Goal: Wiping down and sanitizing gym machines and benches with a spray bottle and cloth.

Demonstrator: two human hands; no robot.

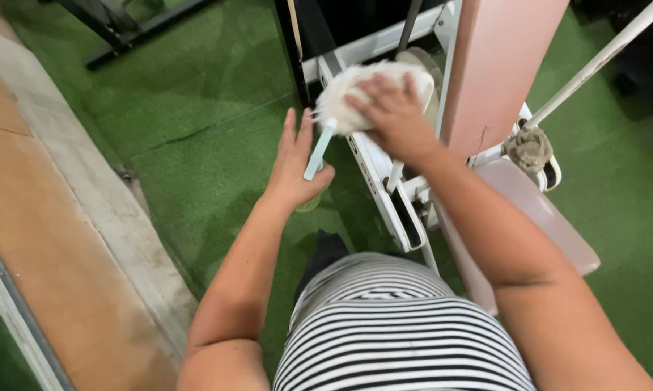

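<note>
Seen from the head camera, a person in a black-and-white striped top (406, 326) stands over a piece of gym equipment on green artificial turf (196, 130). The right hand (395, 116), at about 12 o'clock in the view, lies palm-down with fingers spread and curled over the fluffy white head of a duster (355, 94), pressing it against the white metal frame (384, 181) of the machine; its grip is closed on the duster's head. The duster's pale blue-green handle (317, 152) runs down toward 7 o'clock from the fluffy head and rests against the palm of the left hand (296, 163). That hand is held flat and upright, fingers straight and together, thumb just under the handle's end, so its grip is open and touching the handle rather than clasping it.

Just at 3 o'clock of the right forearm stand a pale pink upright pad (500, 65) and, lower down, a pink seat pad (536, 217). A frayed grey knot of rope (529, 148) sits where a white bar (601, 54) meets the frame. At 9 o'clock, a tan and grey paved strip (58, 239) borders the turf. At 11 o'clock, black metal legs (124, 29) of other equipment stand on the turf. No containers show in this view.
</note>
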